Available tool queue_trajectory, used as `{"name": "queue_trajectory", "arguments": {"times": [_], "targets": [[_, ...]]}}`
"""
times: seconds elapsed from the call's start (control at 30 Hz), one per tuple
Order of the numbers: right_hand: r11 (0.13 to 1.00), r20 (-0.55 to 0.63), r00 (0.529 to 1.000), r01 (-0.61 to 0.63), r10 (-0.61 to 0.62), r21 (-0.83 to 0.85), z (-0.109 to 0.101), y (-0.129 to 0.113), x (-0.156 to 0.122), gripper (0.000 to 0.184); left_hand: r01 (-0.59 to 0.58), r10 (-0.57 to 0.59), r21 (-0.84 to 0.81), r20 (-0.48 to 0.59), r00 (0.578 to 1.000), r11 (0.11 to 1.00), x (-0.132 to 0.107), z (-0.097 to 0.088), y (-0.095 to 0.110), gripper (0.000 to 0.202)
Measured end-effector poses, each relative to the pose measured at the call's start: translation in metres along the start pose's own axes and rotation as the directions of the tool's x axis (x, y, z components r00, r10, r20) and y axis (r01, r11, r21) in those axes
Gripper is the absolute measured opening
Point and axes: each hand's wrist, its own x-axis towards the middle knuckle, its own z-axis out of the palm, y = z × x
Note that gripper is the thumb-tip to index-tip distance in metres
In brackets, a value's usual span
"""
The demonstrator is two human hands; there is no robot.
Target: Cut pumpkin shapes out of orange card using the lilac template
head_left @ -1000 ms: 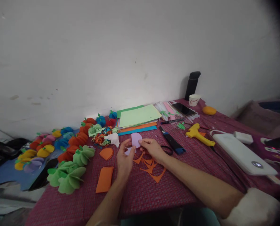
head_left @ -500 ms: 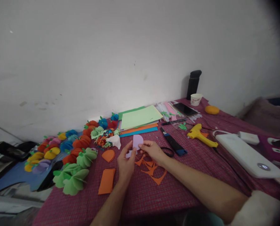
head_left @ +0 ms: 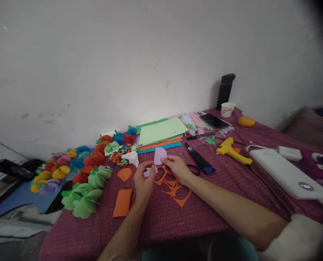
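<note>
A folded purple paper half-circle (head_left: 159, 155) stands upright between my two hands. My right hand (head_left: 176, 167) pinches its lower right edge between thumb and fingers. At its lower left corner, the thumb and forefinger of my left hand (head_left: 143, 179) are closed together. Another bit of purple paper (head_left: 147, 172) shows behind the left fingers; whether it lies on the table or is held, I cannot tell. Orange paper offcuts (head_left: 174, 188) lie under and beside my right hand. To the left of my left hand are orange paper cutouts (head_left: 124, 174) and a folded orange paper rectangle (head_left: 122, 203).
Several paper pumpkins (head_left: 94, 159) line the left side. Coloured sheets (head_left: 162, 132) are stacked at the back. On the right are a utility knife (head_left: 201, 159), a yellow glue gun (head_left: 233, 151), a white power bank (head_left: 286, 174), a phone (head_left: 214, 121) and a paper cup (head_left: 227, 109).
The purple half-circle has come up slightly, away from the left palm, and its left edge is now uncovered. My left fingers have slid down to its lower corner. The view has tilted a little.
</note>
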Motion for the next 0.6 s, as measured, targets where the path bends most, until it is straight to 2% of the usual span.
{"name": "queue_trajectory", "arguments": {"times": [0.1, 0.17, 0.33, 0.47, 0.6], "targets": [[0.997, 0.007, 1.0, 0.03, -0.03, -0.067, 0.001, 0.0, -0.001, 0.025, -0.021, 0.02, 0.041, 0.001, 1.0, 0.999, 0.002, 0.0, -0.002, 0.017], [0.99, 0.011, 0.998, 0.063, -0.062, -0.125, 0.001, -0.001, -0.002, 0.025, 0.011, -0.011, 0.017, 0.001, 1.0, 1.0, 0.004, 0.001, -0.005, 0.021], [0.958, 0.057, 0.991, 0.135, -0.124, -0.254, 0.002, -0.003, -0.007, 0.024, 0.2, -0.19, -0.173, 0.072, 0.979, 0.964, 0.008, 0.003, -0.013, 0.026], [0.952, 0.055, 0.989, 0.15, -0.141, -0.267, 0.002, -0.009, -0.007, 0.021, 0.374, -0.338, -0.346, 0.163, 0.927, 0.86, 0.01, 0.002, -0.015, 0.025], [0.946, -0.02, 0.982, 0.178, -0.19, -0.272, -0.004, -0.014, -0.001, 0.027, 0.409, -0.376, -0.4, 0.161, 0.912, 0.82, 0.012, 0.002, -0.013, 0.027]]}}
